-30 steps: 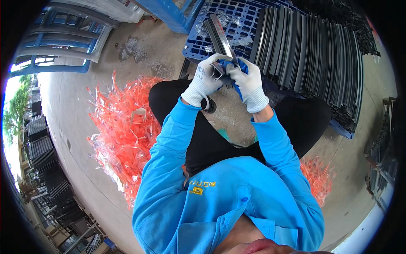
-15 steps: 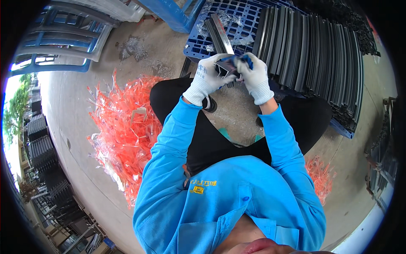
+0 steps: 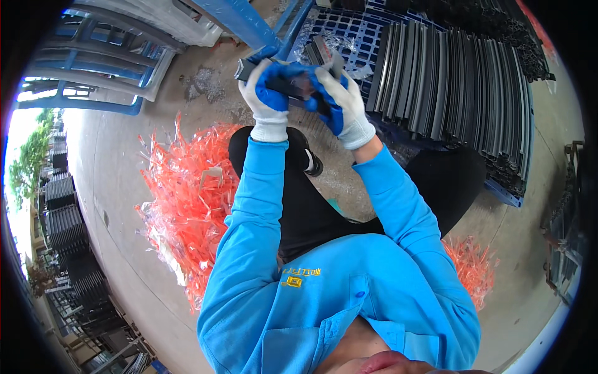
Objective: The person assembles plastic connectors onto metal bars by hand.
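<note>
A dark profile [image 3: 291,87] is held up in front of me, lying slantwise between my gloved hands. My left hand [image 3: 265,100], in a white glove with a blue palm, is wrapped round it, and its open-channel end sticks out past the thumb side. At the other end my right hand [image 3: 344,106], in a matching glove, has its fingers curled in against the profile. Those fingers are partly blurred, and whether they also pinch film cannot be made out. A few short profile strips [image 3: 320,48] lie just beyond the right hand.
A blue plastic pallet [image 3: 341,26] bears a wide row of long black profiles [image 3: 445,87] at the right. Orange film scraps [image 3: 196,202] are heaped by my left leg, with a smaller orange heap [image 3: 471,271] at the right. A blue frame rack [image 3: 81,103] stands far left.
Both hands have moved left and away from me with the profile. The left hand has turned so its blue palm shows, and the profile now slants across with its channel end at the left.
</note>
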Motion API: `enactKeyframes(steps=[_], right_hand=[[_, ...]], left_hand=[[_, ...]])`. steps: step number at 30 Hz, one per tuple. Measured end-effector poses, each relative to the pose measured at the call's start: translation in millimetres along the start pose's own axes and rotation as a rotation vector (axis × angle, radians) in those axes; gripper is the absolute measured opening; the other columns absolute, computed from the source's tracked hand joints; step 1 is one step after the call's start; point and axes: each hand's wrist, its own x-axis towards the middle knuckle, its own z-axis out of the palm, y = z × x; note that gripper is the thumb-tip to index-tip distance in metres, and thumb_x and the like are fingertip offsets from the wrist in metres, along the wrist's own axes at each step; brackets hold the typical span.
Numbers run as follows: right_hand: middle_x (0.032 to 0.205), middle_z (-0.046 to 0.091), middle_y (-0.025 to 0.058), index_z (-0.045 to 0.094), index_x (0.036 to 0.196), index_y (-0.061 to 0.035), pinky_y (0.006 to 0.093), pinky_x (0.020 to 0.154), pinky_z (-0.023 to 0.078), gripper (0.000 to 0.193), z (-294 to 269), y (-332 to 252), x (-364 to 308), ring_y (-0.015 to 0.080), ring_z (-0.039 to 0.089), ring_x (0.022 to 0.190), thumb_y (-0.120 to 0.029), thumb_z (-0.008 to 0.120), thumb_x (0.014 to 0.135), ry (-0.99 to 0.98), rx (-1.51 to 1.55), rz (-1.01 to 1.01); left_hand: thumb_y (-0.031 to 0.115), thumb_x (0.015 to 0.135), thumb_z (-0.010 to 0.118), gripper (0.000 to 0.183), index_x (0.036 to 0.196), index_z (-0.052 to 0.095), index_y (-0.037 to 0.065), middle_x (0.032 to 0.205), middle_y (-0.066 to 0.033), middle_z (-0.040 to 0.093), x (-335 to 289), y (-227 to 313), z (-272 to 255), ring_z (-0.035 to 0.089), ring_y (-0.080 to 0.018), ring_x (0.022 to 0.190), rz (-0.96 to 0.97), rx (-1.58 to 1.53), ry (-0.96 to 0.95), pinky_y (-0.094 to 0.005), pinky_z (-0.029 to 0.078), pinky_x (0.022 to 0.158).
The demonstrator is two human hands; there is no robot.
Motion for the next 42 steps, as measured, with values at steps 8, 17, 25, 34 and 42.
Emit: enactKeyframes(steps=[8,17,25,34,42], right_hand=[[0.075,0.057,0.0029,0.058,0.094,-0.0015,0.0212,0.055,0.041,0.032,-32.1,-9.9,-26.9,0.0096,0.051,0.063,-0.031,0.062,0.083,0.088,-0.384,-0.040],[0.075,0.058,-0.0008,0.056,0.117,-0.0052,0.0153,0.046,0.033,0.028,-249.7,-182.2,-209.6,0.0043,0.048,0.054,-0.012,0.047,0.092,0.819,-0.211,-0.349],[0.109,0.063,0.0078,0.061,0.114,-0.0092,0.0285,0.084,0.045,0.031,-372.6,-270.1,-551.5,0.0200,0.059,0.095,-0.020,0.045,0.090,1.749,-0.536,-0.781],[0.084,0.065,0.0130,0.063,0.095,-0.0027,0.0355,0.070,0.048,0.024,-374.5,-108.5,-525.4,0.0287,0.059,0.072,-0.020,0.054,0.080,1.479,-1.926,0.264],[0.078,0.063,0.0153,0.061,0.084,-0.0002,0.0358,0.068,0.048,0.025,-382.0,-57.1,-546.4,0.0286,0.058,0.071,-0.024,0.057,0.078,1.719,-1.161,0.429]], left_hand=[[0.031,0.086,0.055,0.027,0.071,0.053,0.008,0.048,-0.0042,0.046,80.8,22.6,-55.2,0.053,-0.0238,0.047,-0.243,-0.056,0.176,-0.0421,0.052,0.054],[0.021,0.082,0.048,0.016,0.068,0.049,0.015,0.045,-0.0004,0.044,161.9,26.6,-202.8,0.051,-0.0243,0.044,-0.201,-0.307,0.303,-0.0412,0.047,0.052],[0.019,0.080,0.051,0.013,0.072,0.057,0.011,0.065,-0.0069,0.059,189.0,64.1,-178.7,0.057,-0.0217,0.066,0.042,-0.340,0.253,-0.0349,0.050,0.072],[0.003,0.068,0.067,0.026,0.091,0.059,0.011,0.088,-0.0021,0.059,4.1,-11.6,152.1,0.058,-0.0161,0.089,0.448,0.274,-1.025,-0.0368,0.046,0.092],[0.009,0.061,0.071,0.024,0.082,0.061,0.017,0.091,-0.0008,0.060,-87.7,-140.0,205.1,0.055,-0.0245,0.102,1.103,0.717,-1.628,-0.0465,0.033,0.104]])
